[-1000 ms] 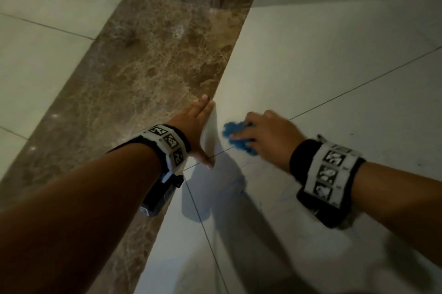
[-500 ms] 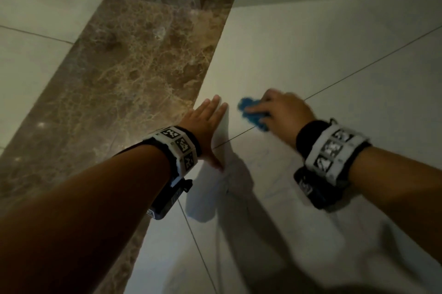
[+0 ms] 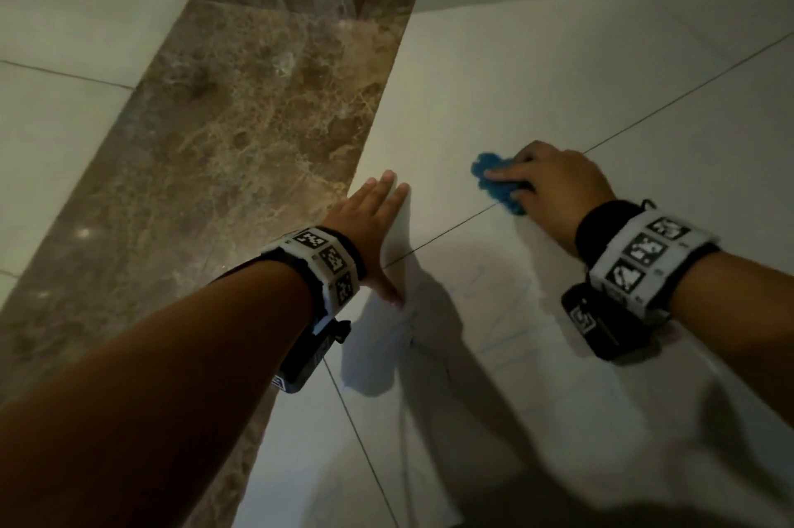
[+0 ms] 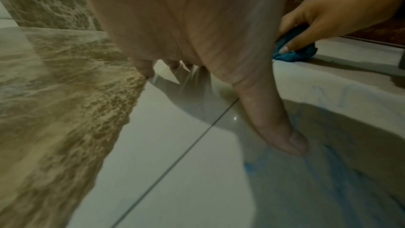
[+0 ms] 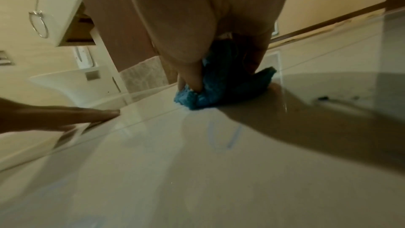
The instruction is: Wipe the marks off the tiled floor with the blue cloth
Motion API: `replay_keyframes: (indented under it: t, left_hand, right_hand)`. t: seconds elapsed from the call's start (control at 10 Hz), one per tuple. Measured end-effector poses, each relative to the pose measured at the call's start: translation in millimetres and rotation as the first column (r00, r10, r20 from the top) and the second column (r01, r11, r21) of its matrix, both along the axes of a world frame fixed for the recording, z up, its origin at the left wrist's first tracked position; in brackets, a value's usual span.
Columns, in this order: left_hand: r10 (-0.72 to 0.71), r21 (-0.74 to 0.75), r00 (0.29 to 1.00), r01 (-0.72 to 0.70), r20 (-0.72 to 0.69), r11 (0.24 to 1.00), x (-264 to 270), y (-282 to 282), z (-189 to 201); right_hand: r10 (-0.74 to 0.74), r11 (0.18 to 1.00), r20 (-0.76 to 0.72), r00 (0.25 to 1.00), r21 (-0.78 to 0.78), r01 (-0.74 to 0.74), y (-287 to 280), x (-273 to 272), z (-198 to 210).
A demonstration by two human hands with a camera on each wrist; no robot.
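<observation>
The cloth (image 3: 498,183) is bright blue. The floor tiles (image 3: 558,76) are pale off-white with thin dark grout lines — faint blue scribbles (image 3: 507,325) cross them. The marble strip (image 3: 240,141) is mottled brown with cream veining. Both wristbands (image 3: 644,257) are white, bearing black-and-white square codes.

Pale tiled floor (image 3: 558,76) carries faint blue marks (image 3: 507,338), a bunched blue cloth (image 3: 494,179), beside brown marble strip (image 3: 240,132).
</observation>
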State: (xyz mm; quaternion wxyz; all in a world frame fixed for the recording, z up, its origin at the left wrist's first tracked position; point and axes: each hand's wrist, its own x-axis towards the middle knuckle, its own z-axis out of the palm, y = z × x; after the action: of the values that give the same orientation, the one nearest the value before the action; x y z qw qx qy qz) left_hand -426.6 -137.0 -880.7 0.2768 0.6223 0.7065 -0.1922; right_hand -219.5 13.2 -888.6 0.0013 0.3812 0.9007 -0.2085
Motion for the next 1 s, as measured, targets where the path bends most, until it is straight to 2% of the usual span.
replay_keyframes:
  t: [0.1,0.2,0.3,0.4,0.5,0.6,0.7,0.8,0.9,1.0]
  left_hand:
    - [0.007,-0.022,1.000,-0.008,-0.022,1.000,1,4,1]
    - [0.000,-0.048,0.999,-0.003,-0.052,0.999,4,7,3]
    - [-0.001,-0.067,0.998,-0.004,-0.067,0.998,4,9,5]
    - [-0.003,-0.068,0.998,-0.002,-0.068,0.998,4,9,5]
    - [-0.007,-0.056,0.996,0.002,-0.086,0.998,6,9,9]
    - [-0.010,-0.050,0.995,0.005,-0.096,0.999,10,8,10]
    - [-0.025,-0.068,0.992,0.016,-0.126,0.998,11,10,10]
    - [-0.008,-0.077,0.991,-0.002,-0.131,0.997,14,11,11]
    - [0.013,-0.081,0.992,-0.023,-0.123,0.996,14,11,14]
    - [0.014,-0.089,0.993,-0.024,-0.114,0.996,15,11,12]
  right_hand:
    - [-0.004,1.000,0.076,0.997,0.027,0.002,-8,1,2]
    - [0.280,0.960,-0.008,0.960,-0.010,-0.280,-63,0,11]
    - [0.389,0.921,0.017,0.921,-0.032,-0.388,-84,1,10]
    - [0.249,0.968,0.031,0.968,-0.028,-0.248,-47,8,7]
    - [0.046,0.999,-0.015,0.999,-0.029,-0.046,-8,24,1]
    - [-0.027,0.999,-0.029,0.999,-0.018,0.027,-21,25,6]
    - [0.211,0.977,0.039,0.977,0.019,-0.211,-55,18,3]
    - [0.218,0.973,0.038,0.975,-0.084,-0.214,-58,20,6]
    - [0.112,0.993,0.029,0.993,-0.033,-0.111,-30,27,10]
    - [0.040,0.999,0.079,0.996,-0.006,-0.039,-13,32,9]
